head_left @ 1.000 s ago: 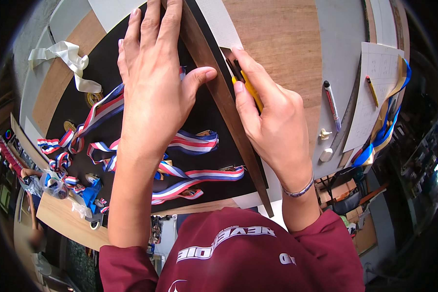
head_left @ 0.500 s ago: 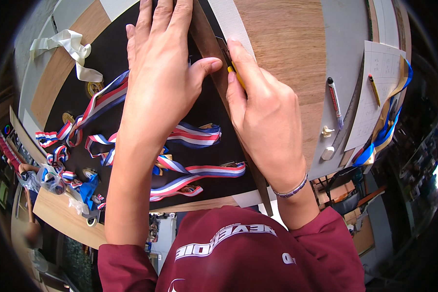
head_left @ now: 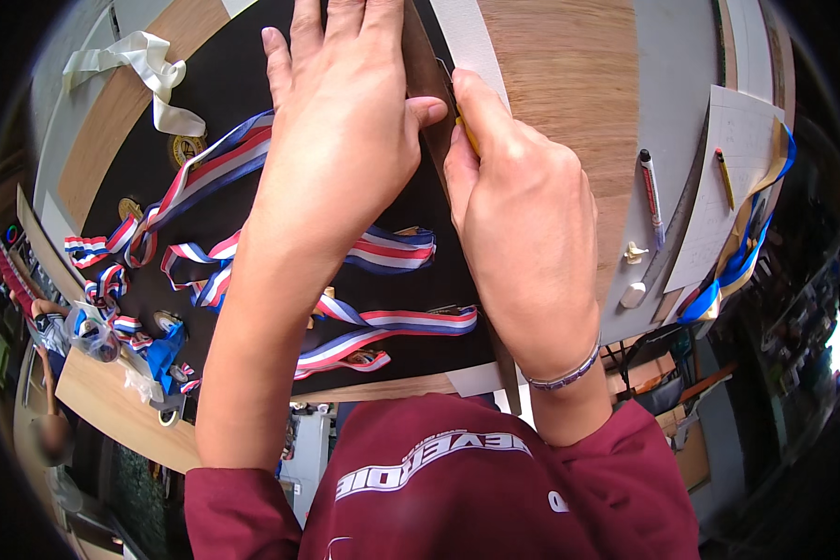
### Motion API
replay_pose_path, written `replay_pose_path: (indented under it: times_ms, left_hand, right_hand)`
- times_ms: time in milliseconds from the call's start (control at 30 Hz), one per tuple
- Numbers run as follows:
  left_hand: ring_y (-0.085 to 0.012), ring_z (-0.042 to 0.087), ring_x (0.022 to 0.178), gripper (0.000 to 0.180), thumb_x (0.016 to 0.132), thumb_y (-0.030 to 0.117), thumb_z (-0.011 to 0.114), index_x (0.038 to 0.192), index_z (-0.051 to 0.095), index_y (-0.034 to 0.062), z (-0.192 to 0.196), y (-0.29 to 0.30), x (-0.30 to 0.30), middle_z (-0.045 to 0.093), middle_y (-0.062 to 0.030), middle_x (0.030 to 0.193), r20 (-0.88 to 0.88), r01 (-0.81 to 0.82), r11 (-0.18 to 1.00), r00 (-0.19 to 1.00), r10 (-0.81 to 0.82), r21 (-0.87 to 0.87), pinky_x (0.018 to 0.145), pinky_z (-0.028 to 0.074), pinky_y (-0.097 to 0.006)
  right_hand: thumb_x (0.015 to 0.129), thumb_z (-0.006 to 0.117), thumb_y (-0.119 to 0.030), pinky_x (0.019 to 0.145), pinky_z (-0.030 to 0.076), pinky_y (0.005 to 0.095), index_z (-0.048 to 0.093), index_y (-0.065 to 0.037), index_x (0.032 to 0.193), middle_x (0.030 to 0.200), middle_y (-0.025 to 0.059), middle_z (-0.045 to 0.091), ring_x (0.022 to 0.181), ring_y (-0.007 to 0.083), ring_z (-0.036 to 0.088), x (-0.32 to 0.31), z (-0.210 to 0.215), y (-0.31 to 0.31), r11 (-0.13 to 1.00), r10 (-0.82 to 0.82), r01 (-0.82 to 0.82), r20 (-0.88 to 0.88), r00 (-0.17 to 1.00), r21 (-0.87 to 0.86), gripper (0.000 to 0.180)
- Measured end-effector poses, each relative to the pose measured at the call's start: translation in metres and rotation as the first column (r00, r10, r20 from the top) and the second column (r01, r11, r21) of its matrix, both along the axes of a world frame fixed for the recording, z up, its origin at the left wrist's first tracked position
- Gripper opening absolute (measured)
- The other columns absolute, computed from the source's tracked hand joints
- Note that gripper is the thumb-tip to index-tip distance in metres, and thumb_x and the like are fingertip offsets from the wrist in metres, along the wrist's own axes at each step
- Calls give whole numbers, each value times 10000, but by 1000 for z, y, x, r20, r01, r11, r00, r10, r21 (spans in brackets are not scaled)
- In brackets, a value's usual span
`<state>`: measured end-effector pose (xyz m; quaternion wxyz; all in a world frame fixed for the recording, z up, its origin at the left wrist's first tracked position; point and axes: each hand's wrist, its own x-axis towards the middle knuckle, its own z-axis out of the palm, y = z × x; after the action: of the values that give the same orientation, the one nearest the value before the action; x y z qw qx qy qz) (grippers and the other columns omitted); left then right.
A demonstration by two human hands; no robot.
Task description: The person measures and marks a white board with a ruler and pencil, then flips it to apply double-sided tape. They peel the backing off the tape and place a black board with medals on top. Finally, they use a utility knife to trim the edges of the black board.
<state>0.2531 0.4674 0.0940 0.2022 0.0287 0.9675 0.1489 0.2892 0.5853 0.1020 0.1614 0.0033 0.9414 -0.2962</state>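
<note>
My left hand (head_left: 341, 159) lies flat with fingers spread on a black sheet (head_left: 406, 294), its thumb on a long, dark, straight metal strip like a ruler (head_left: 424, 56). My right hand (head_left: 532, 224) is closed round a yellow-handled utility knife (head_left: 472, 140). The knife's thin blade shows beyond my index finger, along the strip's right side; its tip is hard to make out. Under and beside my left forearm lie medal ribbons (head_left: 401, 322) striped red, white and blue. A gold medal (head_left: 188, 149) sits on the sheet to the left.
A white ribbon (head_left: 149, 70) curls at the far left. Wooden board (head_left: 560, 93) borders the sheet on the right. Beyond it are a marker (head_left: 651, 196), a pencil (head_left: 724, 177), paper (head_left: 709, 224) and blue-gold ribbons (head_left: 742, 257). A plastic bag (head_left: 93, 333) lies at the left edge.
The whole view has shifted slightly, so the sheet, strip and hands appear farther right and a little higher. Both hands keep nearly the same places along the strip; the knife stays in my right hand.
</note>
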Motion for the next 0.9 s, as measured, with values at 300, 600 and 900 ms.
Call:
replay_pose_path:
  times_ms: [300, 600, 900]
  left_hand:
    - [-480, 98, 1565, 963, 870, 139, 756, 1589, 160, -99, 2, 2, -2, 120, -327, 1669, 5, 1, 1000, 1000, -1, 9, 1243, 155, -631]
    - [-476, 71, 1569, 957, 879, 137, 750, 1584, 152, -112, 1, 0, -2, 100, -328, 1671, 20, 12, 1000, 1000, -12, 5, 1246, 146, -630]
    - [-462, 88, 1572, 972, 869, 142, 761, 1599, 155, -71, -20, -10, 2, 113, -297, 1681, -83, 44, 999, 996, -44, -4, 1241, 157, -630]
  right_hand:
    - [956, 657, -80, 696, 538, 482, 680, -21, 1260, 945, 277, 693, 837, 443, 693, -3, -1, -5, 989, -90, 87, -20, 996, -117, 310]
    - [959, 644, -68, 699, 546, 473, 668, -21, 1270, 951, 267, 700, 832, 433, 698, -2, -4, -3, 996, -44, 42, -32, 998, -77, 316]
    - [947, 659, -74, 713, 549, 482, 669, -37, 1276, 1046, 244, 707, 860, 433, 697, 2, -6, -3, 999, -27, 25, -50, 998, -40, 331]
